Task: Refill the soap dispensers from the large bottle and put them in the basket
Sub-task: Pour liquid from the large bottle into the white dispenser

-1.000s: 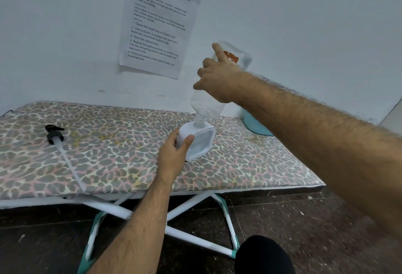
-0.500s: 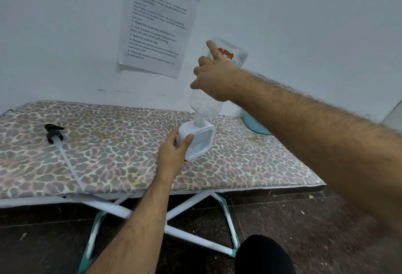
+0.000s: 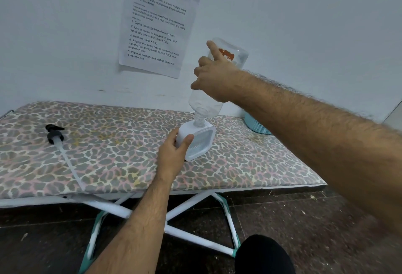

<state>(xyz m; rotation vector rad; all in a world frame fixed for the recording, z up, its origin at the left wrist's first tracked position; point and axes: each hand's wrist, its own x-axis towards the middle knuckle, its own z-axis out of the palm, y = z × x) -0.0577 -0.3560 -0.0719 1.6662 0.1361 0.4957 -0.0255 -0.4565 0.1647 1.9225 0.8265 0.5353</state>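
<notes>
A white square soap dispenser point(image 3: 199, 141) stands uncapped on the leopard-print ironing board point(image 3: 108, 154). My left hand point(image 3: 174, 154) grips its left side. My right hand point(image 3: 214, 80) holds a large clear bottle point(image 3: 206, 105) with a red label upside down, its neck set into the dispenser's mouth. The index finger lies straight along the bottle. The dispenser's black pump head with its long white tube point(image 3: 57, 141) lies on the board at the left. A teal basket point(image 3: 256, 125) shows partly behind my right forearm.
A printed paper sheet point(image 3: 158, 23) is taped to the white wall behind the board. The board's white crossed legs point(image 3: 191, 230) stand on a dark floor. My dark knee point(image 3: 264, 254) shows at the bottom.
The upturned bottle and my right hand have shifted slightly left and tipped a little steeper over the dispenser. My left hand stays on the dispenser.
</notes>
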